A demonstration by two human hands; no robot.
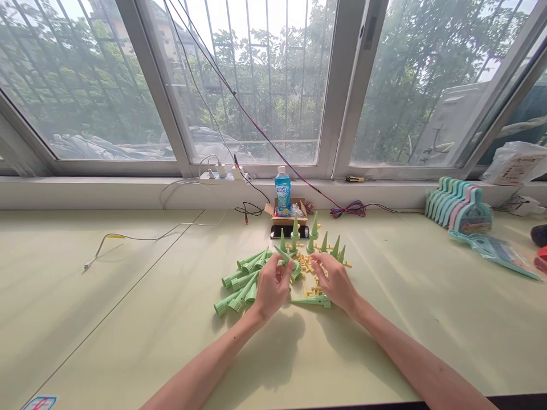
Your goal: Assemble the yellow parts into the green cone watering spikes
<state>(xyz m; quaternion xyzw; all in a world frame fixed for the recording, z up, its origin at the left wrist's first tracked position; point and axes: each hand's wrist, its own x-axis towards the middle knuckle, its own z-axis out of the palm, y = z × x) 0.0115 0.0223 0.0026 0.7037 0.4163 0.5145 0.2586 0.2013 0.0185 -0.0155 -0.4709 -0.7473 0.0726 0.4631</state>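
Note:
My left hand [273,285] is closed around a green plastic watering spike [282,254], its pointed end tipped up to the left. Opposite it, my right hand [335,279] is curled with fingertips at the edge of a pile of small yellow plastic valves [304,263]; whatever is between those fingers is too small to make out. Beneath the right hand, another green spike [310,300] lies flat, pointing left. Several loose green spikes [239,282] are heaped left of my left hand. Behind both hands, several spikes [294,230] stand point up, yellow valves fitted in some.
At the back, a blue bottle [282,193] stands by a small cardboard box [301,219], with a black phone [276,232] in front. A cable [145,234] crosses the left side. To the right are pastel hanger-shaped items [459,205] and a packaged teal item [491,250].

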